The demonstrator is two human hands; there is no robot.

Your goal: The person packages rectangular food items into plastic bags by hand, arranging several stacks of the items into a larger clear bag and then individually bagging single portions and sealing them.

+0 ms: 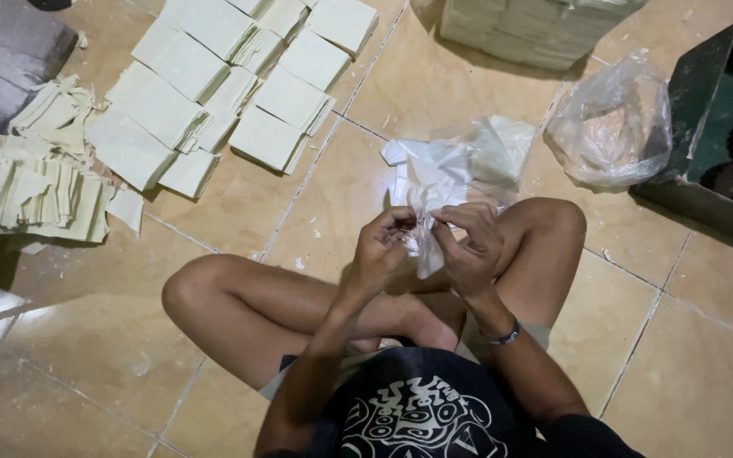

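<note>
I sit cross-legged on a tiled floor. My left hand point(381, 248) and my right hand point(472, 248) are raised together over my legs, both pinching a thin clear plastic bag point(424, 203) between the fingertips. The bag hangs crumpled between the hands. Just beyond it on the floor lies a loose heap of more clear plastic bags point(468, 157). A dark bracelet sits on my right wrist.
Stacks of pale folded paper sheets point(231, 85) cover the floor at the upper left, with smaller cut pieces point(40, 187) beside them. A big wrapped bundle point(536, 30) stands at the top. A crumpled clear bag point(608, 127) lies next to a dark green box point(714, 127) on the right.
</note>
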